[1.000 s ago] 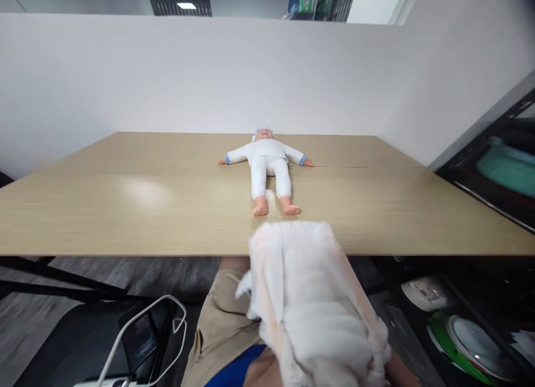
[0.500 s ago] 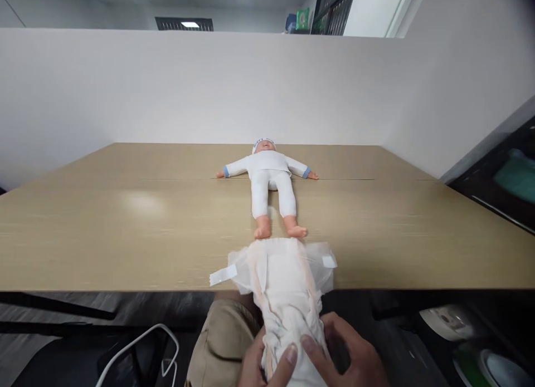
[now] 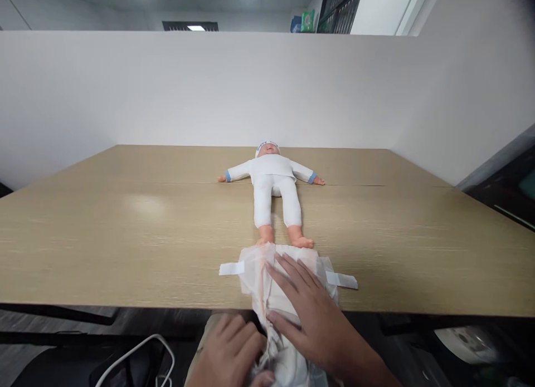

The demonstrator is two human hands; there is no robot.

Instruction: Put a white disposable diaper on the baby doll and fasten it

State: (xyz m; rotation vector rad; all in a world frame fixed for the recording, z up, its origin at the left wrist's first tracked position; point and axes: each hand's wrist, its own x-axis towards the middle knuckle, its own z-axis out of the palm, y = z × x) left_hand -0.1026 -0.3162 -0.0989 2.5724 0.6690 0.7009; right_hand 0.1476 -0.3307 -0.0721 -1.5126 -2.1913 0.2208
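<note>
An unfolded white diaper (image 3: 251, 264) lies over the table's front edge, its lower part hanging toward my lap. Its two tape tabs stick out to the left and right. My right hand (image 3: 307, 309) rests on the diaper's upper part with fingers stretched out. My left hand (image 3: 234, 348) is curled at the diaper's lower left edge, gripping it; part of the hand leaves the frame at the bottom. Just beyond the diaper, a baby doll (image 3: 273, 178) in white clothes lies on its back, arms spread, feet toward me and touching or nearly touching the diaper's top edge.
The wooden table (image 3: 125, 236) reaches back to a white partition (image 3: 234, 86). A white cable (image 3: 137, 348) loops over a black chair at the lower left. Under the table at the right is a round white object (image 3: 463, 342).
My right hand has moved up from the diaper's lower part and now lies flat on its upper part. My left hand has shifted left. The diaper's right tab now sticks outward.
</note>
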